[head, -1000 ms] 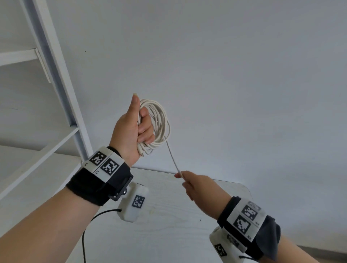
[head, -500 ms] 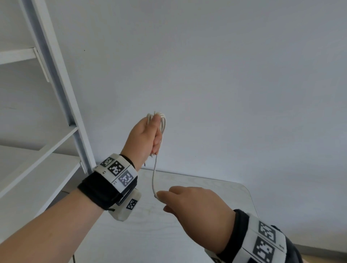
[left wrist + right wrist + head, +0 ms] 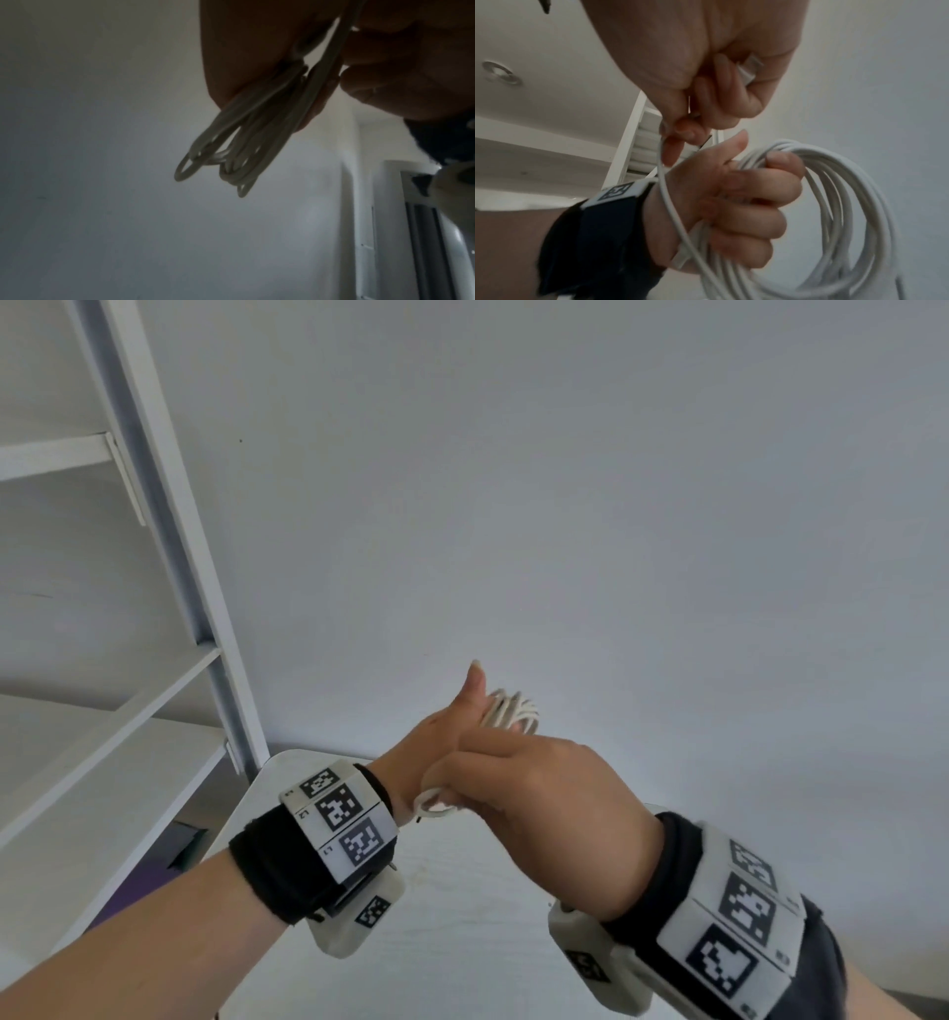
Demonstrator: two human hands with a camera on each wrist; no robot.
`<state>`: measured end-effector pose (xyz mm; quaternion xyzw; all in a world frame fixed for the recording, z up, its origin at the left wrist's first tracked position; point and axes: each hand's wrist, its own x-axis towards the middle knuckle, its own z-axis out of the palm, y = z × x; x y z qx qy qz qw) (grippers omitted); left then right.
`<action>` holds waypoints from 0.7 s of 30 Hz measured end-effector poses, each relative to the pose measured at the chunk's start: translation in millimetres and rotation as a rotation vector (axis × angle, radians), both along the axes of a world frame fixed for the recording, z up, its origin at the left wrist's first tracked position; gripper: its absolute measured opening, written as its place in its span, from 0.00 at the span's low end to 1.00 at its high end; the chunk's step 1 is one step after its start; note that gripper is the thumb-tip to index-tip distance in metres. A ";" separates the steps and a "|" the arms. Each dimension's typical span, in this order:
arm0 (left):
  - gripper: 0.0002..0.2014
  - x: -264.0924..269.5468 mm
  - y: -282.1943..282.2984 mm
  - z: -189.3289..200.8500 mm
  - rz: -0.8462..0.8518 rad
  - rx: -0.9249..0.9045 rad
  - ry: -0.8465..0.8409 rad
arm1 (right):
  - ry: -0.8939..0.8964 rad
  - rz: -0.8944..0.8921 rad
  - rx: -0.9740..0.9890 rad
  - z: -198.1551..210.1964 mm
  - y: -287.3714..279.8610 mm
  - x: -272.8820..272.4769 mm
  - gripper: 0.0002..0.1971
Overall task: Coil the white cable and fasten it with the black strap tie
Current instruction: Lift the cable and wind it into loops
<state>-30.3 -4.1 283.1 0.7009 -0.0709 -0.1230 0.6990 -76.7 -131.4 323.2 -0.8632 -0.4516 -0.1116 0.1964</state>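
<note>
With the left hand (image 3: pixel 734 194) clenched round the white cable (image 3: pixel 839 203) coil above the bench (image 3: pixel 462 891), the right hand (image 3: pixel 706 77), pinching the free tail, should lay it snugly onto the loops.

Smooth white plastic-sheathed cable (image 3: pixel 839 213) coiled in the left hand (image 3: pixel 731 203); matt black cloth wristbands (image 3: pixel 277 865); pale woodgrain table (image 3: pixel 462 942) beneath.
</note>
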 end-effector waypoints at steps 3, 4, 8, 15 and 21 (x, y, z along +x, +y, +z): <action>0.35 -8.9 2.9 -5.1 -0.131 -0.101 0.031 | 0.031 -0.021 0.065 8.5 -6.4 5.4 0.11; 0.36 -11.9 2.8 -5.8 -0.195 -0.132 0.012 | 0.022 -0.045 0.074 10.6 -8.4 8.2 0.09; 0.40 -16.9 -1.7 -3.8 -0.368 -0.199 -0.040 | 0.049 -0.091 0.150 13.9 -13.8 18.0 0.14; 0.39 -26.1 0.0 -1.1 -0.431 -0.255 -0.022 | 0.160 -0.103 0.308 19.1 -28.1 39.3 0.03; 0.32 -32.1 3.0 9.8 -0.375 -0.156 0.003 | 0.372 -0.081 0.479 12.1 -37.1 46.7 0.08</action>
